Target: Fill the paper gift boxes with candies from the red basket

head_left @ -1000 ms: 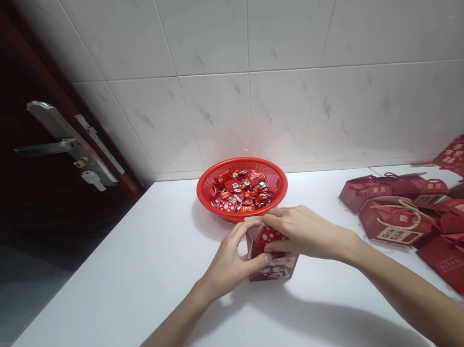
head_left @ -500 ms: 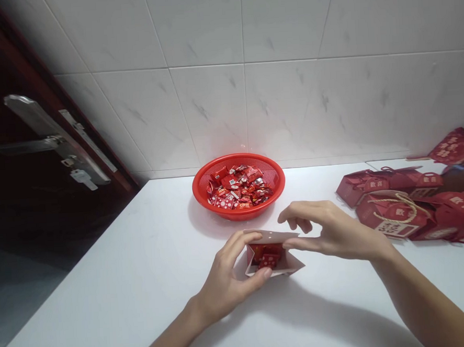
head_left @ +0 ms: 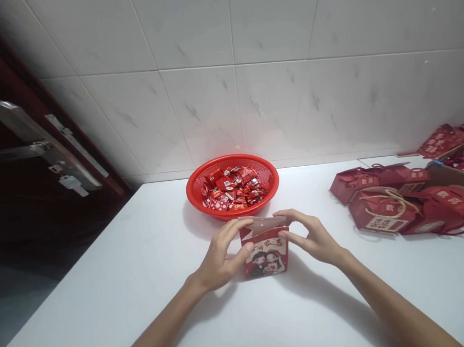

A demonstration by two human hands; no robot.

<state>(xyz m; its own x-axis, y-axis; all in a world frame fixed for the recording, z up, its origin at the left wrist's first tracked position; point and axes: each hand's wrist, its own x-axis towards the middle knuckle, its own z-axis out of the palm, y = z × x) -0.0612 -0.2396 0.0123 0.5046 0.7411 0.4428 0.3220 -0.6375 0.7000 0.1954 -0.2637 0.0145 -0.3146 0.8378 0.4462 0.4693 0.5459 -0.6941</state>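
A small red gift box (head_left: 266,258) stands upright on the white table, its front printed with a cartoon couple. Its pale-lined top flaps lean toward each other, and the inside is hidden from view. My left hand (head_left: 223,255) grips the box at its left top edge, thumb on the front and fingers behind. On the right, my right hand (head_left: 314,239) pinches the top edge between thumb and fingers. Just beyond the box sits a red plastic basket (head_left: 189,192) holding many wrapped candies (head_left: 233,186).
Several red gift boxes (head_left: 387,211) with cord handles lie at the right, beside a brown carton (head_left: 452,175) near the wall. White tiles (head_left: 196,107) back the table (head_left: 117,285). A dark door with a metal handle (head_left: 37,146) and keys is at the left.
The box has tipped so its printed front now faces me, and its top has narrowed. My right hand has come down onto its right edge. The view has shifted slightly.
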